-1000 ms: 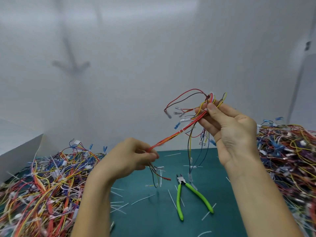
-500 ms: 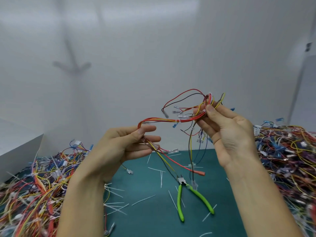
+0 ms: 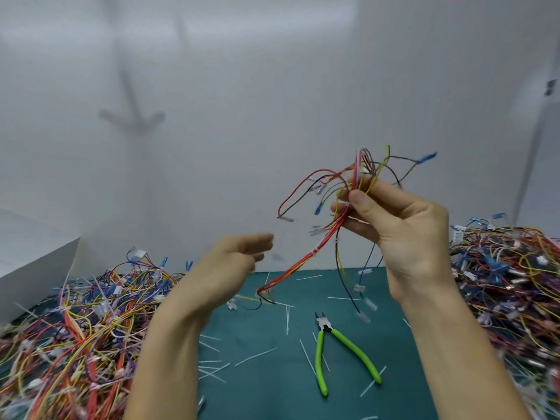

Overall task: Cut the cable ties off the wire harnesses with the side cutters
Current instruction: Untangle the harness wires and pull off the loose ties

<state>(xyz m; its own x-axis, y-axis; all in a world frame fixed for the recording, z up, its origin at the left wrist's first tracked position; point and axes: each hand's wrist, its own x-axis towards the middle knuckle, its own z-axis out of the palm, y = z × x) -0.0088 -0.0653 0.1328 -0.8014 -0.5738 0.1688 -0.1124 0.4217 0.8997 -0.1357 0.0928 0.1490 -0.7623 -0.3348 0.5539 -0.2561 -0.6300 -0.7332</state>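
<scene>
The right hand point(image 3: 403, 234) is raised above the surface point(image 3: 272, 395) and grips one wire harness point(image 3: 321, 246) near its top, with the thumb pressing the red and yellow wires against the curled fingers. From this grip the main red bundle goes down and to the left. I cannot tell whether its lower end touches the green mat. Thinner wires with small blue and clear connectors spread out above and below the hand. A white cable tie point(image 3: 313, 253) sits around the red bundle, about the middle of it.

The left hand point(image 3: 233, 262) is lower and to the left, blurred, with the fingers stretched out and relaxed — it holds nothing and is apart from the harness. The side cutters point(image 3: 318, 359) lie flat on the surface between the two forearms, with the green handles spread toward the person. Short white cut tie pieces point(image 3: 256, 356) are scattered around them. A left pile point(image 3: 75, 328) and a right pile point(image 3: 509, 283) of coloured harnesses lie at the two sides, and a white box point(image 3: 33, 262) stands behind the left one.
</scene>
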